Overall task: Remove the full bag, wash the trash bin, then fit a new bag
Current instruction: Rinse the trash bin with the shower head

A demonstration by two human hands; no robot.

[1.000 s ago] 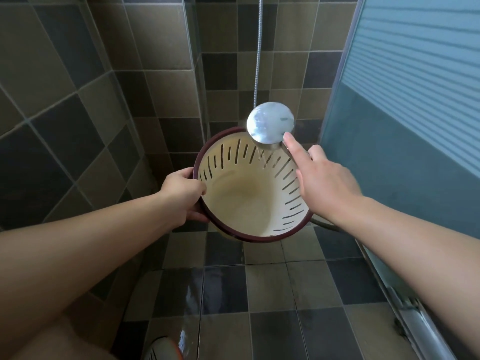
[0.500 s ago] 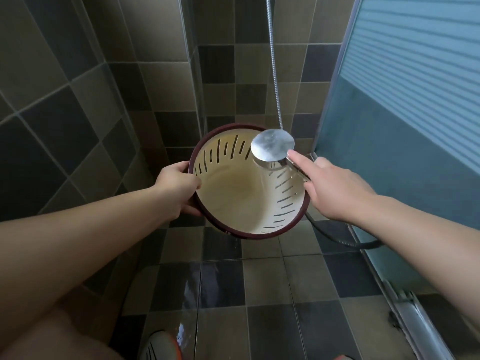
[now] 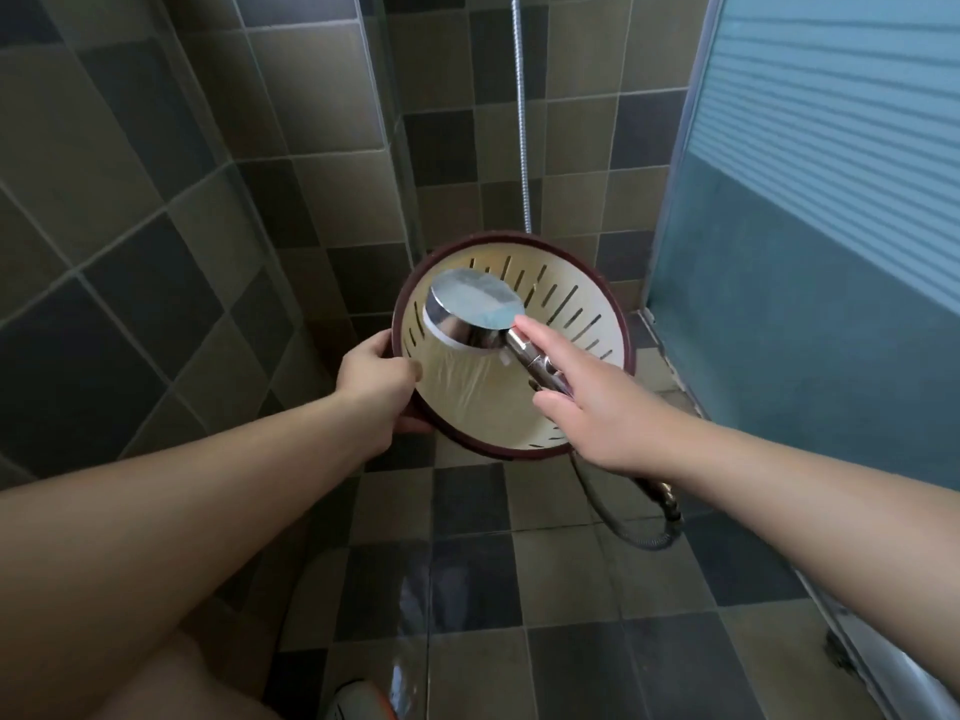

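- No brand, label or writing can be read on anything here.
- The trash bin [image 3: 519, 407] is cream inside with a dark red rim and slits round its wall; it is held up above the floor and tipped so that its mouth faces the camera.
- The left hand [image 3: 375, 379] grips the bin's left rim, fingers curled over the edge and thumb on the inside.
- The right hand [image 3: 597, 407] holds the chrome handle of the shower head [image 3: 470, 317], forefinger stretched along the handle toward the head, the other fingers wrapped round it.
- The shower head sits inside the bin's mouth, face turned to the left wall of the bin, and water streams from it across the cream bottom.
- A metal hose [image 3: 631, 532] loops from below the right wrist and rises up the back wall behind the bin.
- The walls [image 3: 130, 200] and floor [image 3: 467, 615] are covered in brown, tan and dark grey square tiles; the floor is wet, with a trickle running toward the camera.
- On the right stands a frosted blue glass door [image 3: 831, 226] with a metal track at its foot.
- The stall is narrow: the corner lies just behind the bin, the door is near the right arm, and open floor lies below the bin.
- The toe of a shoe [image 3: 358, 701] shows at the bottom edge.
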